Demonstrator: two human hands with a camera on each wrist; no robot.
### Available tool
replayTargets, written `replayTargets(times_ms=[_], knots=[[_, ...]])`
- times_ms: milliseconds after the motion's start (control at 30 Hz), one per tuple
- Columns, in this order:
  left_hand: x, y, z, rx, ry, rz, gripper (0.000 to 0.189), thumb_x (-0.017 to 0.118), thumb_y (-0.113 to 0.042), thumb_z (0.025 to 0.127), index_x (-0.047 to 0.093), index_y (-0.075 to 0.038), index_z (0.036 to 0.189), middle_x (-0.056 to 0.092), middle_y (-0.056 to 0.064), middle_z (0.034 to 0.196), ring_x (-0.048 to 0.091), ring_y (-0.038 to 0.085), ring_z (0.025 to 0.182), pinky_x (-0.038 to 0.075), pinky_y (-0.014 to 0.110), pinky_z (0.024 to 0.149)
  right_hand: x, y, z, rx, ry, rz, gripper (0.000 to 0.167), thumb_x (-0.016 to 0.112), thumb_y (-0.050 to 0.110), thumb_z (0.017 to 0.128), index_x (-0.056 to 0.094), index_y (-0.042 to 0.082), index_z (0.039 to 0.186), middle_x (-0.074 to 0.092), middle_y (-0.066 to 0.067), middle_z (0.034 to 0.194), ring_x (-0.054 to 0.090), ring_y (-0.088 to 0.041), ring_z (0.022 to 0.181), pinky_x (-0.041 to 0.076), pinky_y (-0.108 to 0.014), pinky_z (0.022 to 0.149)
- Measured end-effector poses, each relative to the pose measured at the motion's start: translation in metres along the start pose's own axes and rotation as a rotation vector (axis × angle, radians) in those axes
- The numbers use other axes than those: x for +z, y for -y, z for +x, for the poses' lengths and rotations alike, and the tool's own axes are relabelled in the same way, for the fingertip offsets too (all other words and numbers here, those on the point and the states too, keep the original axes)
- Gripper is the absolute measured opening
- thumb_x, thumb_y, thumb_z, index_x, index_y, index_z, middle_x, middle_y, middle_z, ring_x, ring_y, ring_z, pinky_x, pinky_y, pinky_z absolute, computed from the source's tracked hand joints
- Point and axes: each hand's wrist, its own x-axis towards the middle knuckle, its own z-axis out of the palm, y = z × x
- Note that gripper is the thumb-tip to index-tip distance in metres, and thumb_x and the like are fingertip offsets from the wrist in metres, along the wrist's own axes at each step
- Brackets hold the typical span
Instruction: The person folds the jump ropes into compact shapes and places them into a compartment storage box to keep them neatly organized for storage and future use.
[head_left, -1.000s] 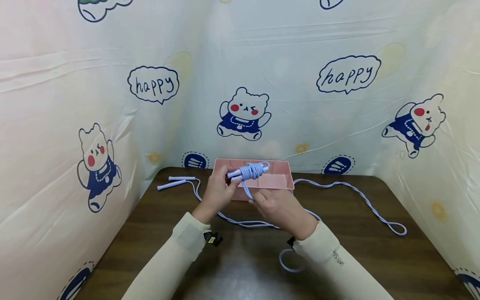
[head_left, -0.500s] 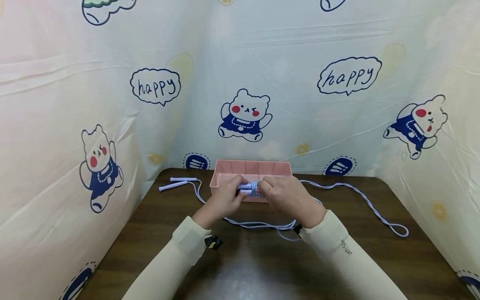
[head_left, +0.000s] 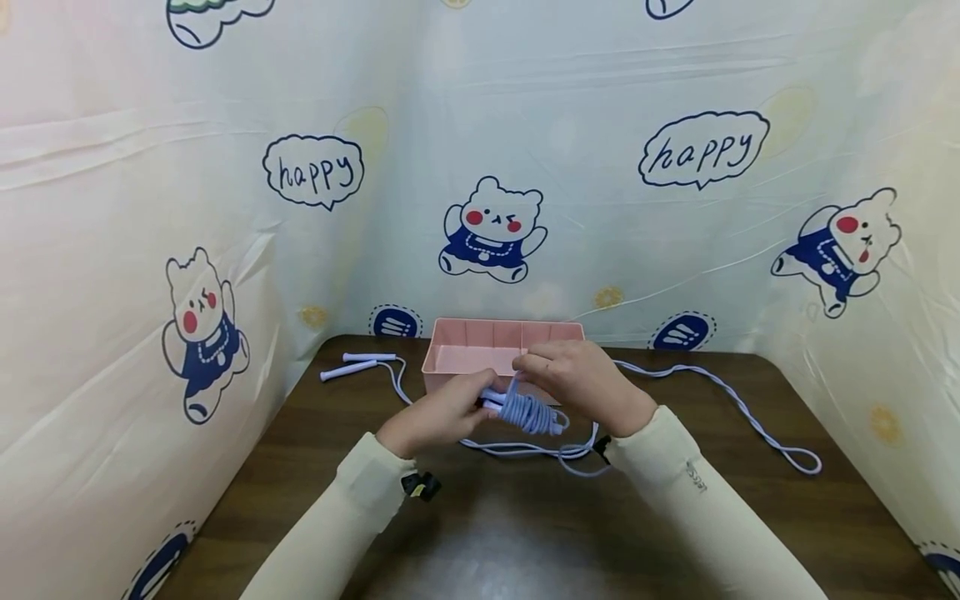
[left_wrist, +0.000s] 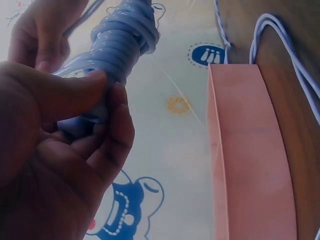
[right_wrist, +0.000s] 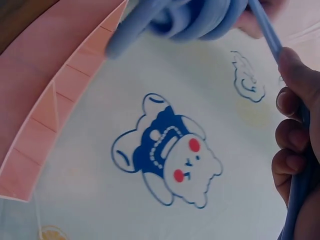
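Note:
A light-blue jump rope is wound in several coils round its own handles, above the dark table. My left hand holds it by the handle end; thumb and fingers wrap the handles in the left wrist view. My right hand grips a taut strand leading off the coils, and in the right wrist view its fingers curl round that cord. Loops stick out past the coils at the far end. Behind both hands stands a pink divided box, partly covered by the right hand.
A second pair of light-blue handles lies on the table at left, its doubled cord running in front of the box. On the right, a twisted cord ends in a loop. A patterned cloth hangs behind and at both sides.
The wound bundle has come down and nearer, from over the box to in front of it, its coils now tilting down to the right. My right hand rose from below the bundle to above it.

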Motion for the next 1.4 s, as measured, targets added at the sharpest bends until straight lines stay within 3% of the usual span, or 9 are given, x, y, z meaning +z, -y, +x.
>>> replayTargets(times_ms=[200,367,467,667,833,1100,1267,1333,1400], knots=[[-0.002,0.000,-0.004,0.097,0.036,0.006,0.031,0.068,-0.009,0.092,0.051,-0.017,0.116,0.058,-0.006,0.102,0.057,0.012,0.089,0.052,0.027,0.082,0.013,-0.013,-0.007,-0.001,-0.042,0.043,0.022,0.082,0.018,0.080,0.073,0.018,0.100,0.065,0.005,0.087,0.055,-0.008,0.068,0.054,-0.024,0.073],[-0.006,-0.004,-0.008,0.145,0.040,-0.042,0.028,0.069,-0.007,0.091,0.054,-0.019,0.111,0.059,-0.007,0.099,0.057,0.012,0.087,0.052,0.027,0.078,0.023,-0.022,-0.012,0.015,-0.058,0.161,0.014,0.076,0.021,0.085,0.075,0.017,0.098,0.065,0.006,0.086,0.055,-0.007,0.071,0.053,-0.024,0.074],[-0.008,-0.004,-0.009,0.148,0.032,-0.107,0.028,0.068,-0.007,0.091,0.055,-0.020,0.112,0.059,-0.007,0.100,0.057,0.013,0.086,0.053,0.028,0.076,0.028,-0.027,-0.017,0.041,-0.067,0.241,0.010,0.074,0.018,0.087,0.074,0.017,0.096,0.065,0.008,0.086,0.055,-0.006,0.072,0.053,-0.024,0.073],[-0.009,-0.006,-0.011,0.103,0.027,-0.356,0.025,0.065,-0.006,0.093,0.055,-0.015,0.114,0.062,0.001,0.105,0.061,0.022,0.088,0.055,0.038,0.077,0.032,-0.028,-0.023,0.071,-0.063,0.289,0.016,0.073,0.012,0.087,0.072,0.018,0.103,0.066,0.009,0.091,0.057,-0.004,0.074,0.054,-0.024,0.074],[-0.010,-0.010,-0.015,0.104,-0.052,-0.512,0.027,0.066,-0.003,0.092,0.055,-0.011,0.115,0.061,0.009,0.108,0.060,0.028,0.090,0.054,0.042,0.081,0.037,-0.025,-0.025,0.091,-0.040,0.316,0.021,0.065,0.014,0.094,0.068,0.017,0.115,0.066,0.007,0.099,0.058,-0.005,0.079,0.053,-0.026,0.078],[-0.008,-0.004,-0.015,0.112,-0.184,-0.555,0.031,0.066,0.003,0.090,0.054,-0.008,0.116,0.056,0.013,0.109,0.059,0.028,0.090,0.054,0.036,0.081,0.053,-0.012,-0.030,0.093,-0.058,0.455,0.029,0.073,0.011,0.086,0.065,0.015,0.114,0.067,0.005,0.104,0.060,-0.009,0.090,0.051,-0.030,0.085],[-0.008,-0.002,-0.016,0.093,-0.320,-0.532,0.032,0.066,0.007,0.088,0.054,-0.006,0.115,0.055,0.013,0.114,0.061,0.028,0.094,0.055,0.035,0.080,0.056,0.000,-0.035,0.189,-0.052,0.332,0.010,0.067,0.005,0.088,0.062,0.010,0.096,0.063,0.001,0.087,0.059,-0.012,0.078,0.052,-0.033,0.073],[-0.008,-0.003,-0.015,0.081,-0.375,-0.522,0.033,0.066,0.007,0.088,0.055,-0.006,0.116,0.056,0.013,0.116,0.062,0.029,0.096,0.055,0.036,0.080,0.056,0.004,-0.036,0.227,-0.013,0.292,0.005,0.062,0.008,0.094,0.059,0.007,0.098,0.061,-0.001,0.085,0.058,-0.013,0.076,0.053,-0.033,0.071],[-0.008,-0.004,-0.013,0.069,-0.416,-0.525,0.033,0.066,0.007,0.089,0.055,-0.006,0.116,0.058,0.013,0.116,0.062,0.030,0.097,0.055,0.035,0.080,0.054,0.007,-0.034,0.254,0.030,0.270,0.016,0.056,0.019,0.100,0.056,0.005,0.109,0.061,-0.002,0.089,0.057,-0.013,0.077,0.054,-0.033,0.074]])
